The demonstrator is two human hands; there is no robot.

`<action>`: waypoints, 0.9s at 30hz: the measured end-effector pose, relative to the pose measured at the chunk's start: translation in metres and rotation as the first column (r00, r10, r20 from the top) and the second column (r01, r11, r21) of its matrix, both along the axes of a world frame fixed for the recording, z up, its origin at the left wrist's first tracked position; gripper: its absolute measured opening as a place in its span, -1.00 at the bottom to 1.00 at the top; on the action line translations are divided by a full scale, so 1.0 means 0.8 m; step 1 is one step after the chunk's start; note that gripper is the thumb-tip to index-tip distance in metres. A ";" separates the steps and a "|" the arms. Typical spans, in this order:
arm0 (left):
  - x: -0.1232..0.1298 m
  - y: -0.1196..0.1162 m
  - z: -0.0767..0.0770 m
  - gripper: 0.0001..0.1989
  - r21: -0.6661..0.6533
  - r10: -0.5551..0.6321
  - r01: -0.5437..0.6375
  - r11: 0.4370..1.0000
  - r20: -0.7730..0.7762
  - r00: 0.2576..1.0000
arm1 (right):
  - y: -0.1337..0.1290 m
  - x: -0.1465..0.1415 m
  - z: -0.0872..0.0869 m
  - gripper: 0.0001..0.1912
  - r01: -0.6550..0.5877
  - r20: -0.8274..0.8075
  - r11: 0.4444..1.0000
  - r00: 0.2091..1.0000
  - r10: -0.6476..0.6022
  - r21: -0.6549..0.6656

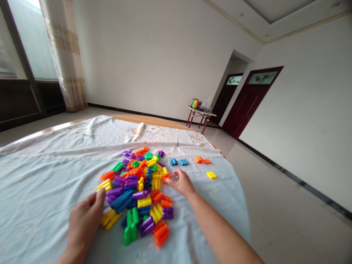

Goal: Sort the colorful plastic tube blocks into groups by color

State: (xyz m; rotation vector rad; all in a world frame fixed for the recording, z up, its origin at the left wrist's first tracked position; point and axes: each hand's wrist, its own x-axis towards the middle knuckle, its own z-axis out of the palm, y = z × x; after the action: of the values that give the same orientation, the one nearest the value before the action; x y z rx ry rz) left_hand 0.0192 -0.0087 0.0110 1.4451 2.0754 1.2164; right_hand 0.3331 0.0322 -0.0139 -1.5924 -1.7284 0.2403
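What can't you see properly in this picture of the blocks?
Head view:
- Whether the right hand holds the orange block: its fingers cover it.
- Anything under the left hand: the hand covers it.
- Things on the far table: too small.
- Forearms: cut off by the bottom edge.

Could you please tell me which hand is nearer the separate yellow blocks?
The right hand is nearer: it lies left of the yellow blocks, at the edge of the pile. The left hand is much farther, across the pile.

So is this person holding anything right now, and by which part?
The right hand seems to pinch an orange plastic block by its end, between the fingertips; the left hand appears empty.
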 end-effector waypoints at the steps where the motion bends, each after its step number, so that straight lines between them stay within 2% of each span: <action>1: 0.000 0.000 0.000 -0.54 -0.019 -0.012 0.012 1.000 0.003 1.000 | -0.003 -0.007 -0.003 -0.54 0.019 0.016 1.000 1.000 -0.019 -0.002; 4: 0.001 -0.002 0.002 -0.53 -0.034 -0.036 0.036 0.999 0.008 0.999 | -0.006 -0.019 -0.007 -0.60 0.066 0.072 0.998 0.995 -0.066 -0.001; 8: 0.001 -0.002 0.005 -0.53 -0.024 -0.041 0.042 0.999 0.026 0.999 | -0.011 -0.014 -0.003 -0.68 0.042 0.085 0.999 0.996 -0.040 -0.016; 16: 0.001 0.000 -0.004 -0.55 -0.029 -0.031 0.032 0.999 0.029 0.999 | -0.033 0.024 -0.003 -0.53 0.012 0.250 0.998 0.968 0.003 -0.060; 20: 0.001 -0.004 0.004 -0.58 -0.049 -0.031 0.032 0.998 0.028 0.999 | -0.037 0.030 -0.002 -0.50 -0.007 0.216 0.999 0.976 0.016 -0.043; 27: 0.001 -0.007 0.010 -0.59 -0.032 -0.032 0.032 0.999 0.008 0.999 | -0.036 0.020 -0.002 -0.65 0.046 0.138 0.999 0.989 -0.046 0.001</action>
State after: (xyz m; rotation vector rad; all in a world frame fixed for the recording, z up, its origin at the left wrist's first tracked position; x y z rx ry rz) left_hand 0.0197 -0.0145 0.0190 1.4509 2.0497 1.1690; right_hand 0.3489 0.0036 -0.0158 -1.6826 -1.7930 0.1110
